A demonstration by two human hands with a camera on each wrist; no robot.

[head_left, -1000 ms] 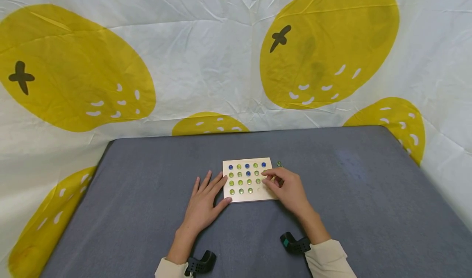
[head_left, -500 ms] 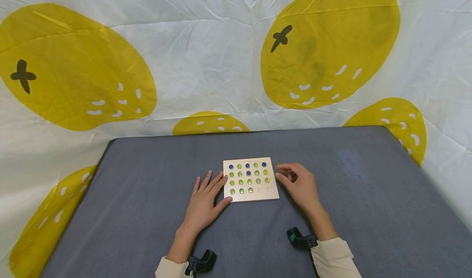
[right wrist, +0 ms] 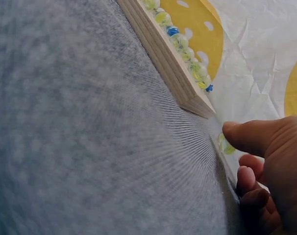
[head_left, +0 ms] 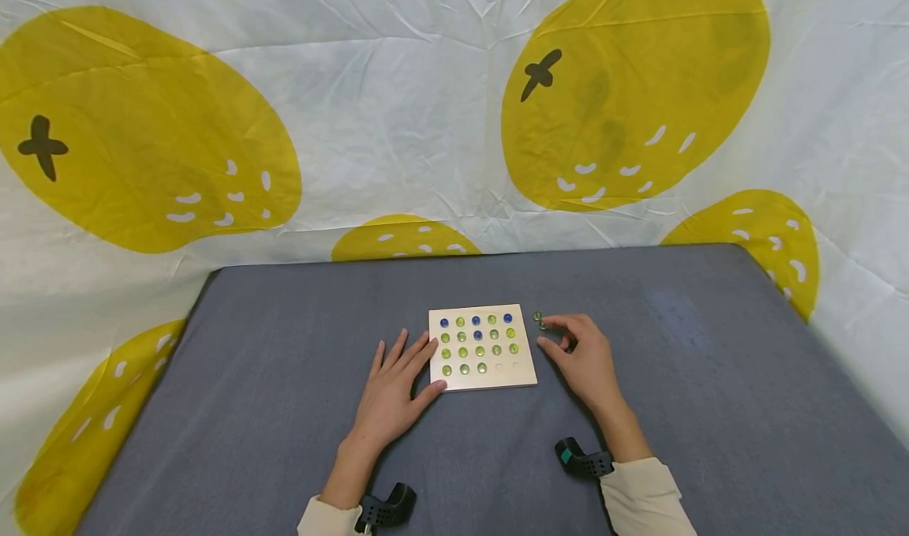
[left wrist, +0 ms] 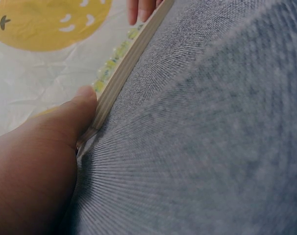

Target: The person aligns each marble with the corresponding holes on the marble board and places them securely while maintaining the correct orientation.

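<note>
A pale wooden board (head_left: 490, 378) lies on the table, with rows of glass marbles in its hollows. Most marbles are yellow-green (head_left: 463, 351); a few are blue (head_left: 478, 335). Two hollows at the front right hold none. My left hand (head_left: 390, 398) rests spread at the board's left edge, thumb at its near corner (left wrist: 85, 103). Just beyond the board's right side lie two greenish marbles (head_left: 537, 316). My right hand (head_left: 585, 362) is beside them, index fingertip at the nearer one, thumb apart from it. In the right wrist view a marble (right wrist: 226, 145) shows partly behind the thumb.
Grey cloth covers the table (head_left: 284, 339). Behind it hangs a white curtain (head_left: 398, 125) with large yellow shapes. Each wrist wears a black camera mount, the left one (head_left: 389, 506) and the right one (head_left: 584, 459) both low over the cloth.
My right hand has moved right from the board's right side to the loose marbles. A marble now shows in the third row's right-end hollow, where the fingers were. The left hand has stayed still.
</note>
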